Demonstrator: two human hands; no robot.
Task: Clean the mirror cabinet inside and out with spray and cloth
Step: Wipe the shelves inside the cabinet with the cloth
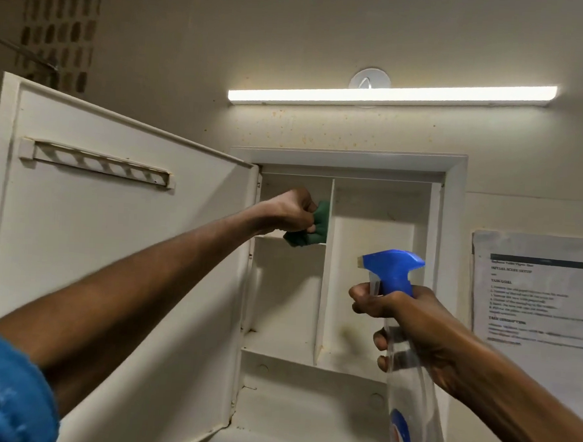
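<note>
Nearest, right hand wrapped around the neck of a clear spray bottle with blue trigger head, held up before the open cabinet. Farther in, left hand clutching a bunched green cloth against the divider in the upper-left compartment, above the shelf. Beyond, door swung left, lit strip light on the wall above.

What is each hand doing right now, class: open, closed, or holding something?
Left hand: closed, holding the green cloth in the upper-left compartment.
Right hand: closed, holding the spray bottle.

Both arms raised; left hand fisted, right hand curled gripping.
</note>
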